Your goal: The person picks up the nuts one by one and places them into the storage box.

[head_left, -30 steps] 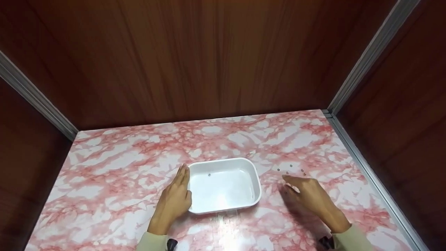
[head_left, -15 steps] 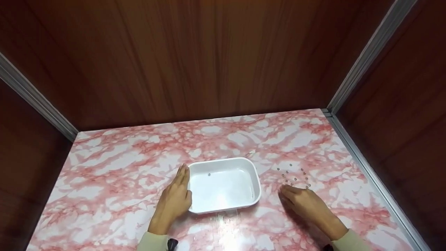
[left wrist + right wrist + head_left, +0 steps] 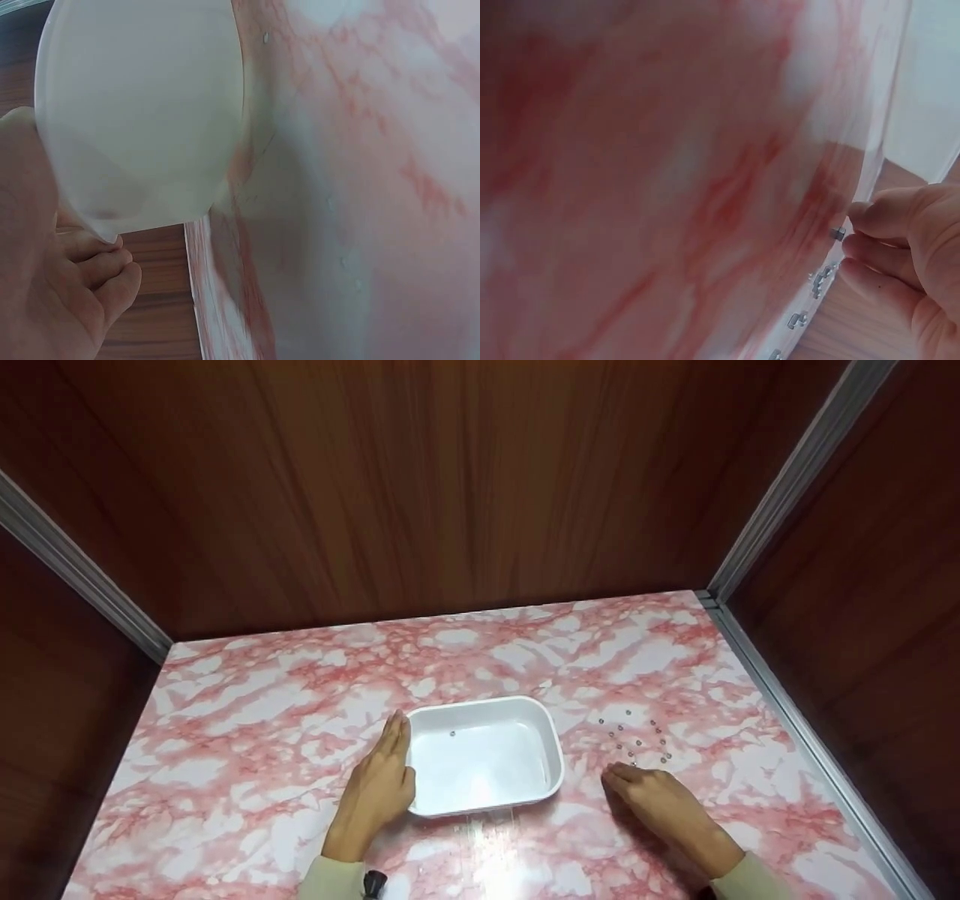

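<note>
A white rectangular tub [image 3: 480,802] stands on the table, with one small metal nut [image 3: 452,733] inside near its back wall. My left hand [image 3: 379,784] lies along the tub's left side, fingers straight against the wall; the left wrist view shows the tub's side [image 3: 142,112] beside the palm. To the right of the tub, my right hand [image 3: 660,802] is low over the table, thumb and fingers drawn together. One nut [image 3: 838,233] appears right at those fingertips in the right wrist view; I cannot tell whether it is pinched. Several loose nuts [image 3: 638,743] lie scattered just beyond this hand.
The table [image 3: 262,720] has a red and white marbled top. A brown wood-patterned panel [image 3: 465,495] rises behind it, with further panels at both sides. A metal rail [image 3: 795,727] runs along the right edge.
My right hand has moved toward the near edge and its fingers have drawn together, uncovering more nuts on the table. The left hand and tub stay put.
</note>
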The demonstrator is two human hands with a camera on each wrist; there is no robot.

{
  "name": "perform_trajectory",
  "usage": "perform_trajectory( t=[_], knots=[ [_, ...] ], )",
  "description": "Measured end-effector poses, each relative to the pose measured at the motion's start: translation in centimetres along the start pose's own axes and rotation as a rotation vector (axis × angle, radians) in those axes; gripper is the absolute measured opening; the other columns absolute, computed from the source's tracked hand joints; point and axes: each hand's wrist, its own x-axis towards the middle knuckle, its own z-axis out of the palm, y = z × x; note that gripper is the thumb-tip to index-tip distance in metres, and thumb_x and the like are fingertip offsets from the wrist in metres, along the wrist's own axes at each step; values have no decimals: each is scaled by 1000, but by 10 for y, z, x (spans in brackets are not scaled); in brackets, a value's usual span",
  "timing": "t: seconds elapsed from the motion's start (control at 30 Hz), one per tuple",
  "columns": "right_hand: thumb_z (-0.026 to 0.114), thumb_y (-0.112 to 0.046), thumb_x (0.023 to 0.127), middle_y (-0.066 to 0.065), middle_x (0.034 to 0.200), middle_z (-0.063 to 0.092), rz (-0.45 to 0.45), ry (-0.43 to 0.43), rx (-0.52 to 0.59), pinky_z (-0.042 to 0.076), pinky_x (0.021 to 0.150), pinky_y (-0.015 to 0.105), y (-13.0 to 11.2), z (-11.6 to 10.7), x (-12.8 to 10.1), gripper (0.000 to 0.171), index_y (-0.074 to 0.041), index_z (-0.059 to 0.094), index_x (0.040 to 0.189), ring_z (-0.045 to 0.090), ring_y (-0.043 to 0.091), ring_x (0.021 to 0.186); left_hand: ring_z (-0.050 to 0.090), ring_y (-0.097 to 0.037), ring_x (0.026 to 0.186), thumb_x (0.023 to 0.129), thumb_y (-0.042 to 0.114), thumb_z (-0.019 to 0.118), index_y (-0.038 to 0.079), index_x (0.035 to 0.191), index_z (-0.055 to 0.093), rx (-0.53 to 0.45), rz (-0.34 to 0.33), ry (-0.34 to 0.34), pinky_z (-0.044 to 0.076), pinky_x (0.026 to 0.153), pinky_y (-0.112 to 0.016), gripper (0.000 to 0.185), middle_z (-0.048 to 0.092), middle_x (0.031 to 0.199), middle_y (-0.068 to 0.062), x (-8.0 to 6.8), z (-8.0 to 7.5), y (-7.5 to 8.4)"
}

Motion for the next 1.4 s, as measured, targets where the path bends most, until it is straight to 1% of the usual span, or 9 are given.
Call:
perform_trajectory(
  t=[0.1,0.27,0.43,0.57,0.67,0.8,1.03,1.27,1.4],
  knots=[
    [83,9,72,10,106,77,9,-22,17,64,63,33,-1,-1,1,39,-3,77,109,78,23,80,39,-43,154,95,4,58,-11,158,33,8,-4,3,59,96,-44,70,30,170,-28,0,0,0],
    [82,12,73,11,107,78,61,-49,24,64,63,34,-2,-5,2,38,-3,76,108,77,25,78,37,-43,156,95,4,58,-12,158,32,-5,-4,-7,56,106,-47,70,28,170,-28,0,-1,0],
    [77,12,75,3,91,74,83,-85,35,58,53,32,-1,-6,4,29,-7,67,95,69,21,61,36,-43,156,95,4,59,-12,158,33,-2,-7,-9,50,116,-50,70,29,170,-28,1,-1,-1],
    [77,12,75,-1,82,69,62,-83,49,56,51,29,-1,-5,6,28,-8,63,90,67,19,58,35,-41,157,96,5,58,-11,159,33,2,-11,-13,44,121,-52,69,29,170,-27,2,-2,-1],
    [78,12,75,-1,78,68,60,-82,50,57,52,28,-2,-4,7,28,-7,63,88,68,19,59,35,-43,157,96,3,57,-13,158,33,-14,-7,-14,49,117,-50,68,29,169,-29,1,-2,-1],
    [80,13,74,0,76,69,67,-93,46,59,55,28,-4,-5,9,27,-7,66,86,70,19,61,34,-44,157,96,1,56,-13,157,33,-22,-11,-19,58,101,-44,67,28,169,-30,1,-1,1],
    [79,13,71,0,74,67,71,-105,7,57,55,30,-4,-5,13,27,-8,66,82,68,19,60,32,-42,159,97,4,55,-11,159,32,-17,-23,-31,48,117,-50,68,26,171,-27,1,-1,0],
    [81,10,70,0,73,64,16,-72,-101,54,49,30,-4,-1,10,27,-6,62,81,63,19,54,33,-43,158,97,4,58,-12,159,32,-13,-10,-22,54,111,-48,69,26,171,-28,1,-1,0],
    [79,7,72,2,78,64,-14,-46,-128,53,48,29,-4,1,8,23,-5,63,83,61,18,54,33,-44,158,96,3,58,-12,159,31,-20,-8,-20,51,114,-49,70,25,171,-27,1,-1,1]
  ],
)
